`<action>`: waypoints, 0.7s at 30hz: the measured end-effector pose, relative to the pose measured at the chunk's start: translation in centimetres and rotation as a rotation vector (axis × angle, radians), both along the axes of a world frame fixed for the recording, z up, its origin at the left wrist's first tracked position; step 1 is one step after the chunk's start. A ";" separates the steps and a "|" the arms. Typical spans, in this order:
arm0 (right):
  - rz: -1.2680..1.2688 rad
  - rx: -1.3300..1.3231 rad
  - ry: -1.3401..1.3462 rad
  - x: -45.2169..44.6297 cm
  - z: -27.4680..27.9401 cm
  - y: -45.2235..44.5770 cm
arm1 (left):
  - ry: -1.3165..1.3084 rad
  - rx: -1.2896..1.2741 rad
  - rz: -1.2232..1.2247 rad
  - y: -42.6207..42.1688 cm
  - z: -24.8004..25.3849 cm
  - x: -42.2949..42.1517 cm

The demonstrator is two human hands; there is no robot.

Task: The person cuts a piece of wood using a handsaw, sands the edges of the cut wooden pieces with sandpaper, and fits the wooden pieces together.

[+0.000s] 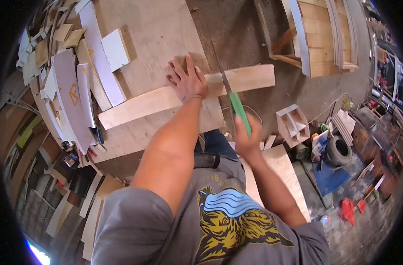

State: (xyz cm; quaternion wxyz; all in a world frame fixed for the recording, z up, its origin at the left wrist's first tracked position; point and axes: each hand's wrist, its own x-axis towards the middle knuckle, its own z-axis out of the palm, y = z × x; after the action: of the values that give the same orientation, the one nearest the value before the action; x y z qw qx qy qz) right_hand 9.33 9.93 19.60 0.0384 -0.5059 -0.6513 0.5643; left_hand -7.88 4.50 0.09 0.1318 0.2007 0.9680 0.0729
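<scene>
A long pale wooden plank [142, 105] lies across a plywood work surface [148, 39], its right end sticking out past the sheet's edge. My left hand [188, 80] presses flat on top of the plank with its fingers spread. In my right hand [249, 134] is a handsaw [239, 112], the fingers wrapped round its green handle. The saw's dark blade points away from me and crosses the plank just beyond the plywood edge, to the right of my left hand. I cannot tell how deep any cut is.
White and bare wood offcuts [71, 95] are heaped on the left. A wooden cabinet frame [321, 37] stands at the upper right. A small divided wooden box [293, 125], a tyre [338, 150] and clutter lie on the floor at right.
</scene>
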 end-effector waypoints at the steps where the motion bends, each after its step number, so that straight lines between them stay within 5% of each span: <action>1: 0.010 -0.003 -0.022 -2.6 -2.3 1.6 | -0.026 0.014 0.000 -0.1 0.3 0.2; 5: 0.092 0.166 0.031 0.7 -0.8 0.6 | -0.010 0.019 0.005 0.7 0.2 -0.3; 8: -0.016 -0.043 0.001 3.6 3.3 -0.7 | 0.012 0.005 0.013 0.0 -0.1 0.7; 12: 0.064 0.045 -0.069 -3.9 -4.1 2.4 | 0.002 0.008 0.004 -0.3 -0.5 0.9; 18: -0.062 -0.069 0.017 2.2 3.0 -0.6 | -0.025 -0.002 0.018 -0.1 0.1 0.6; 21: 0.003 0.023 -0.035 -3.4 -3.2 1.8 | 0.016 -0.001 0.002 -0.3 -0.1 0.9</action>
State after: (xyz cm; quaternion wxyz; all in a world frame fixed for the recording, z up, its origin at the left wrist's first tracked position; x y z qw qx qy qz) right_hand 5.91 11.70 16.44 0.0322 -0.5140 -0.6593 0.5478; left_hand -6.93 4.23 -0.06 0.1239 0.2002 0.9693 0.0709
